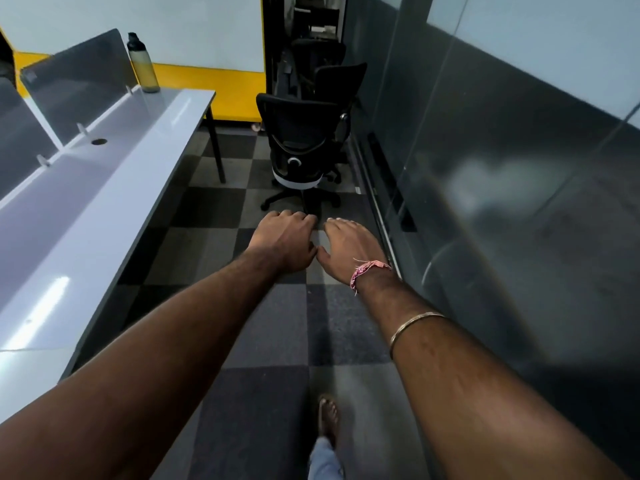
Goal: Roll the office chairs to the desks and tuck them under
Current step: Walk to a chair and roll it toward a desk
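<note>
Ahead, the black office chair (304, 147) stands on the checkered carpet (263, 327) just past the desk's (104, 188) far right corner, well apart from my hands. My left hand (282, 237) and right hand (349, 251) reach out side by side, fingers loose, holding nothing. A capped bottle (143, 64) holding yellowish liquid stands at the desk's far edge.
</note>
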Motion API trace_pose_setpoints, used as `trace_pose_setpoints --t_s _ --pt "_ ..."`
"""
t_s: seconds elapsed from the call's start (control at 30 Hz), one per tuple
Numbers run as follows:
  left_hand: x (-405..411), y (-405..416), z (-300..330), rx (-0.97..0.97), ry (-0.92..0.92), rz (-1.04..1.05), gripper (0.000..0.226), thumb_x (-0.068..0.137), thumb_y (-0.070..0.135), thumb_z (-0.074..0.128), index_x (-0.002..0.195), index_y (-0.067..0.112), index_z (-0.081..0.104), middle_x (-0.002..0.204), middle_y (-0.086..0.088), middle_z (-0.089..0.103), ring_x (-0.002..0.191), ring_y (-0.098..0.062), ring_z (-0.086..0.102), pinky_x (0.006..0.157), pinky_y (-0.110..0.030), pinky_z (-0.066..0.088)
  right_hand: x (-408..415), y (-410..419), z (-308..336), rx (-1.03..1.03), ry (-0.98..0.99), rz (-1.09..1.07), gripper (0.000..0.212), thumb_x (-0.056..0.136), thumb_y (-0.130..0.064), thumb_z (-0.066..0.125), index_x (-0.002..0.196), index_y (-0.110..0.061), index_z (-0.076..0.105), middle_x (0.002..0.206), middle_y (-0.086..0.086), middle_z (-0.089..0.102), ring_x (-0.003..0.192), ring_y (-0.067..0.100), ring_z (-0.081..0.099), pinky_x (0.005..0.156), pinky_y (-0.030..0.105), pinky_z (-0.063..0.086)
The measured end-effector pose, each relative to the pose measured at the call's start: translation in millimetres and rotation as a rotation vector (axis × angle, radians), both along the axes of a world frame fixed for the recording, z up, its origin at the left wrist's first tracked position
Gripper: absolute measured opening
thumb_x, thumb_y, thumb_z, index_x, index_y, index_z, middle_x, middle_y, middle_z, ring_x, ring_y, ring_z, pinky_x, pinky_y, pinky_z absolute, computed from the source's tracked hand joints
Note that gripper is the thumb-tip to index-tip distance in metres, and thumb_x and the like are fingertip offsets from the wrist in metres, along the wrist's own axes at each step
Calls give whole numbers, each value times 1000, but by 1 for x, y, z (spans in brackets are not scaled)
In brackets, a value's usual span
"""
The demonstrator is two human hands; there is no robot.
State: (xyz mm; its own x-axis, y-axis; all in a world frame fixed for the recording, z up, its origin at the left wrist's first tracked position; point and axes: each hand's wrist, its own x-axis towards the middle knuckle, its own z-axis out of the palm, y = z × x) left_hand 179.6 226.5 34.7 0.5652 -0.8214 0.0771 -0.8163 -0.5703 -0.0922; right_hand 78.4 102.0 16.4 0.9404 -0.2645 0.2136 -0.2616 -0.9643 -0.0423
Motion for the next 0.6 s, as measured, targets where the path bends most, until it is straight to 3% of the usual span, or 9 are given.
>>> trace_pose_setpoints --t_s 0.2,0.43,0.6 --pt "114 -101 -4 16 13 32 52 95 54 50 135 22 57 134 -4 64 123 -26 59 103 -43 45 122 -101 -10 64 -28 43 34 89 -35 57 116 -14 60 118 3 63 115 22 56 93 33 45" --pt "230 -191 2 -11 45 98 49 96 50 46 134 22 59 136 -4 64 125 -26 59 103 -42 45 252 -201 -5 85 -22 103 36 87 -34 58 118 -14 60 123 5 63 116 25 56 92 37 49" --pt "330 -245 -12 8 63 122 53 96 55 46 136 22 58 136 -5 64 126 -26 59 104 -43 45 350 -260 -16 72 5 113 29 89 -39 56 108 -18 59 110 1 63 107 24 58 84 37 47"
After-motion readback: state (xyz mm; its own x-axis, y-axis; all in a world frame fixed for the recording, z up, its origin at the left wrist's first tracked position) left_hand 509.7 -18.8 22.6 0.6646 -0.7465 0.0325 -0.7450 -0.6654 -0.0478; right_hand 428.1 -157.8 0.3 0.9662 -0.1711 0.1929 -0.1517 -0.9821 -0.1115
